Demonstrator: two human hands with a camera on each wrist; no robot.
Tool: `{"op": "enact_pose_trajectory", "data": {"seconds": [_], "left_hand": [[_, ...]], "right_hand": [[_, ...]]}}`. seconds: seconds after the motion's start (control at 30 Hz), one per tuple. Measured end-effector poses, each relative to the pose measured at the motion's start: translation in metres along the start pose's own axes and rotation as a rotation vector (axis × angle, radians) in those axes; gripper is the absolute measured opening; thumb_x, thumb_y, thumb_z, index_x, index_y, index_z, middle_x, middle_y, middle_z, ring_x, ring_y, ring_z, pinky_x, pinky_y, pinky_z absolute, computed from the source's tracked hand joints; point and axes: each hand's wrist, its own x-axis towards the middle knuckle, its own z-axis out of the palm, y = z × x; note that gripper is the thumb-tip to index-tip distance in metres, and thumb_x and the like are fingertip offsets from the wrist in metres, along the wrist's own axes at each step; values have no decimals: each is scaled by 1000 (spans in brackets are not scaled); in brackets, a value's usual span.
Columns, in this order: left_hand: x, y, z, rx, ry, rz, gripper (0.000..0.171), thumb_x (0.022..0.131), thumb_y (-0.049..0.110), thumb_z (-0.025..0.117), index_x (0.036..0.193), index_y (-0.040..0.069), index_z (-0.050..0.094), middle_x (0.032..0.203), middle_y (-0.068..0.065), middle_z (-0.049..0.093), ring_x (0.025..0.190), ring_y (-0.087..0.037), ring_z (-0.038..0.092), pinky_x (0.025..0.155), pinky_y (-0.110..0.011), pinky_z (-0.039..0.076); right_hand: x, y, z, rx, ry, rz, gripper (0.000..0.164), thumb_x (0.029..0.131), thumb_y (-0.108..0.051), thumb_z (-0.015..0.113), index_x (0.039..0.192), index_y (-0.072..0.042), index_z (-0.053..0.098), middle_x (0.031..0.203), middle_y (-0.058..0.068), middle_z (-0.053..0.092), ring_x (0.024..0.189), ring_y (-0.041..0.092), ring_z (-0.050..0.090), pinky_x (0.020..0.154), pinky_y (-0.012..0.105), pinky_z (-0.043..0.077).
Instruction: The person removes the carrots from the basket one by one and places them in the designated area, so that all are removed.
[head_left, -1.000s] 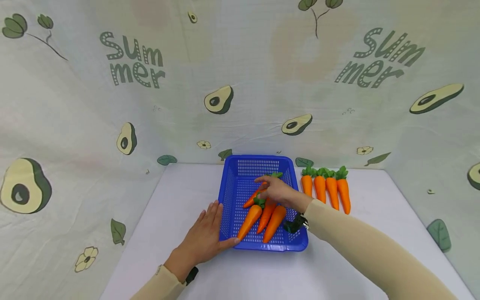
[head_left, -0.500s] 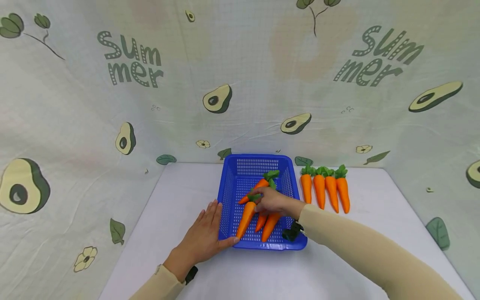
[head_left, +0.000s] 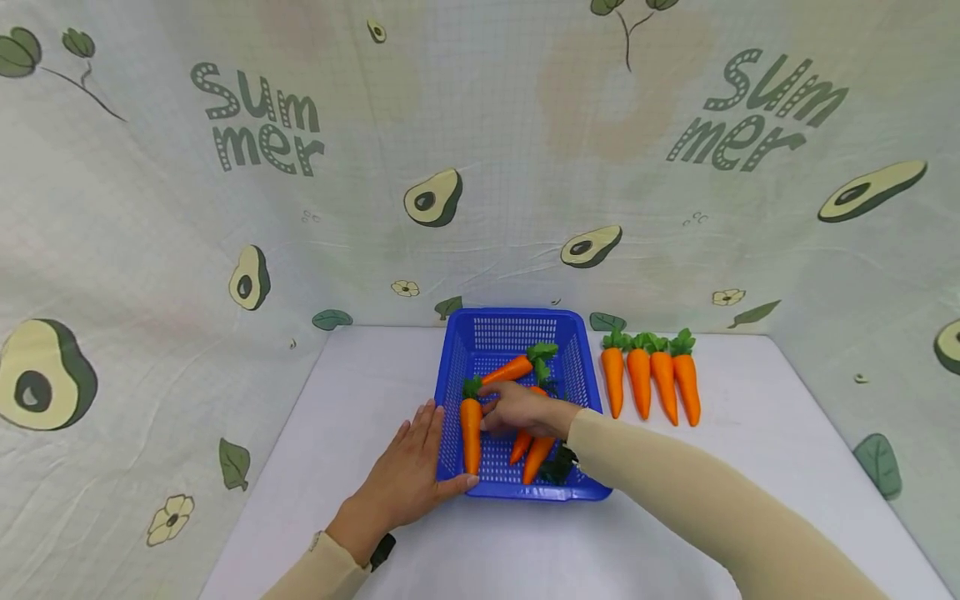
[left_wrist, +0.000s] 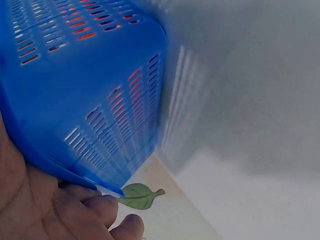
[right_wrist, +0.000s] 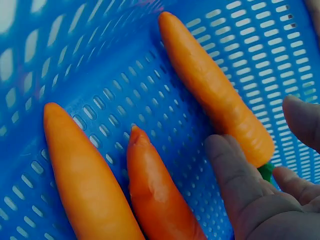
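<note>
A blue plastic basket [head_left: 517, 313] stands on the table with several carrots in it. My left hand [head_left: 408, 467] rests along its left rim with straight fingers, thumb on the front corner; the left wrist view has these fingers [left_wrist: 100, 207] at the rim. Inside the basket, my right hand [head_left: 517, 408] touches the side of a carrot [head_left: 471, 437] lying along the left wall, leafy end to the back. In the right wrist view, a fingertip meets this carrot [right_wrist: 215, 90] while the thumb [right_wrist: 302, 120] stands apart. Another carrot [head_left: 510, 369] lies slantwise behind the hand.
Two carrots [head_left: 538, 460] [head_left: 521, 447] lie under and in front of my right hand, partly hidden. Right of the basket, several carrots [head_left: 663, 383] lie in a row on the white table [head_left: 720, 483]. A printed cloth [head_left: 495, 125] hangs behind.
The right hand has moved leftward and down into the basket. The carrot it touches has shifted left and turned straighter along the left wall. The left hand stays at the rim.
</note>
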Motion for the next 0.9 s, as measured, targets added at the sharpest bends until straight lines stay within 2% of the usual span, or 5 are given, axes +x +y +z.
{"op": "enact_pose_trajectory", "data": {"seconds": [0.23,0.47,0.63,0.9], "left_hand": [[0,0,-1,-17,-7,13,120,91,88,44,168,0,16,177,-20,12,164,-35,16,130,-57,21],[1,0,-3,-10,-11,20,120,91,88,44,168,1,15,176,-21,12,164,-35,16,131,-56,21],[1,0,-3,-15,-16,15,120,92,87,46,168,0,15,177,-21,12,164,-35,15,131,-56,20],[1,-3,-1,-16,-8,8,120,91,87,48,168,-1,16,176,-20,13,163,-35,18,130,-57,22]], "right_hand": [[7,4,3,94,-33,31,68,100,-2,68,159,3,36,132,22,64,113,35,72,99,52,60],[18,5,8,163,-11,-7,69,101,-1,67,160,3,32,144,26,55,108,32,72,95,52,62],[21,0,14,161,33,-31,69,99,-3,72,156,3,35,143,28,53,105,30,72,90,49,64],[23,-9,18,141,40,-103,60,97,-4,75,146,2,42,129,24,58,105,29,72,93,54,62]]}}
